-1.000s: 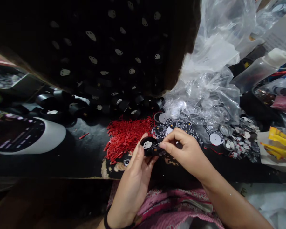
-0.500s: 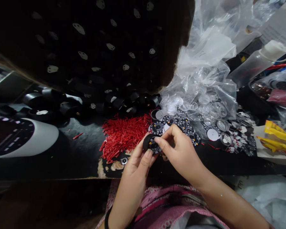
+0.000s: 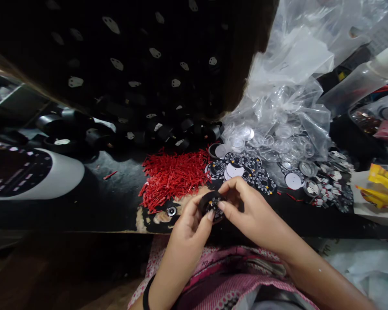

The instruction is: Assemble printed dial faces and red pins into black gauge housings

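My left hand point(image 3: 189, 228) grips a small round black housing point(image 3: 210, 204) with a printed dial face seated in it. My right hand point(image 3: 250, 211) pinches the same piece from the right, fingertips pressed on the dial. Both hands meet just above the table's near edge. Right behind them lies a heap of small red pointers point(image 3: 173, 174). Beside it, loose printed dial discs point(image 3: 242, 170) are scattered.
A big pile of black housings point(image 3: 142, 86) fills the back left. A clear plastic bag of transparent covers point(image 3: 284, 125) sits back right. A white-rimmed dark panel point(image 3: 29, 176) lies at the left. Yellow packets point(image 3: 383, 183) and small parts are at the right.
The dial face now sits inside the black housing, and both hands have drawn it nearer to the table's front edge. The view has shifted slightly.
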`<action>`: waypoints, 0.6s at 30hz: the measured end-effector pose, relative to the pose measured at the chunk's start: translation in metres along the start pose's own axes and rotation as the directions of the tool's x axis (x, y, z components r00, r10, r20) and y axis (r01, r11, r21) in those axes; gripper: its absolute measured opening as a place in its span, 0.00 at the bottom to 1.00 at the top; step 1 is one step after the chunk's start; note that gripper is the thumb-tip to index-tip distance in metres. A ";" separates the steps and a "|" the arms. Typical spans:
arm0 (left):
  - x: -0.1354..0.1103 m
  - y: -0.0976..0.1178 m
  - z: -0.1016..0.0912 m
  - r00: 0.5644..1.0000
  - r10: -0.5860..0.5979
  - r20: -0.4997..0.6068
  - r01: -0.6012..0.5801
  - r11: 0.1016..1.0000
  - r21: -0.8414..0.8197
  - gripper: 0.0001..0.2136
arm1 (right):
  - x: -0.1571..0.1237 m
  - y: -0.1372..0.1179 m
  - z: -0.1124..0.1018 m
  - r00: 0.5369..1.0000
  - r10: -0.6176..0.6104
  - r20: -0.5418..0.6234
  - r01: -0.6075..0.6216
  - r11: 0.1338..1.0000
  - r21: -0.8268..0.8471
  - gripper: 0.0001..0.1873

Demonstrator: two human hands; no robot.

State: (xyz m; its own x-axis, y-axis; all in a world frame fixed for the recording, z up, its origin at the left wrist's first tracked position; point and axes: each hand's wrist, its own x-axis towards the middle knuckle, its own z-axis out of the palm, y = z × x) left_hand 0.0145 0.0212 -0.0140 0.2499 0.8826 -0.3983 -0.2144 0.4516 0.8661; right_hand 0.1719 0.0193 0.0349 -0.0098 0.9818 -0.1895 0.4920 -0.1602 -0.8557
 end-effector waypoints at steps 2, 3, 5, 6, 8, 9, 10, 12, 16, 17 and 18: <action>-0.008 -0.002 -0.010 1.000 -0.006 0.004 0.005 0.996 0.087 0.13 | -0.006 -0.001 -0.001 0.994 -0.016 0.107 0.017 1.000 -0.012 0.11; -0.012 -0.003 -0.018 1.000 -0.015 -0.007 0.015 0.992 0.123 0.13 | -0.007 -0.002 -0.001 0.987 -0.032 0.156 0.037 0.999 -0.029 0.12; -0.020 -0.001 -0.036 0.996 -0.033 -0.089 0.046 0.988 0.147 0.14 | -0.004 -0.001 0.001 0.972 -0.089 0.219 0.112 0.989 -0.098 0.10; -0.022 0.001 -0.046 0.986 -0.026 -0.163 0.045 0.992 0.115 0.15 | 0.001 0.000 0.002 0.967 -0.124 0.221 0.162 0.973 -0.164 0.09; -0.020 0.010 -0.065 0.944 0.012 -0.329 -0.014 1.000 -0.003 0.12 | 0.014 0.002 0.006 0.967 -0.184 0.177 0.240 0.895 -0.377 0.08; -0.016 0.015 -0.073 0.921 0.021 -0.390 -0.048 0.997 -0.060 0.10 | 0.023 0.004 0.009 0.966 -0.208 0.152 0.257 0.828 -0.498 0.09; -0.010 0.021 -0.078 0.906 0.022 -0.422 -0.073 0.992 -0.105 0.09 | 0.031 0.005 0.013 0.964 -0.226 0.141 0.265 0.753 -0.602 0.09; 0.005 0.033 -0.082 0.916 0.010 -0.402 -0.077 0.986 -0.150 0.08 | 0.045 0.006 0.019 0.955 -0.248 0.164 0.286 0.617 -0.733 0.10; 0.033 0.050 -0.074 0.957 0.055 -0.285 -0.104 0.982 -0.159 0.07 | 0.054 0.006 0.021 0.953 -0.232 0.197 0.295 0.541 -0.788 0.09; 0.036 0.052 -0.069 0.956 0.089 -0.281 -0.134 0.980 -0.146 0.07 | 0.052 0.007 0.018 0.958 -0.210 0.195 0.282 0.563 -0.777 0.08; 0.036 0.053 -0.065 0.949 0.129 -0.288 -0.172 0.977 -0.129 0.08 | 0.050 0.008 0.015 0.964 -0.187 0.191 0.266 0.593 -0.760 0.08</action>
State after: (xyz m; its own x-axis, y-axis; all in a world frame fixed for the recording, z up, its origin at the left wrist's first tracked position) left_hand -0.0490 0.0853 -0.0022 -0.0621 0.9336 -0.3528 -0.3744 0.3058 0.8754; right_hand 0.1621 0.0655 0.0111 -0.2679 0.9566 -0.1145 0.9507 0.2432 -0.1923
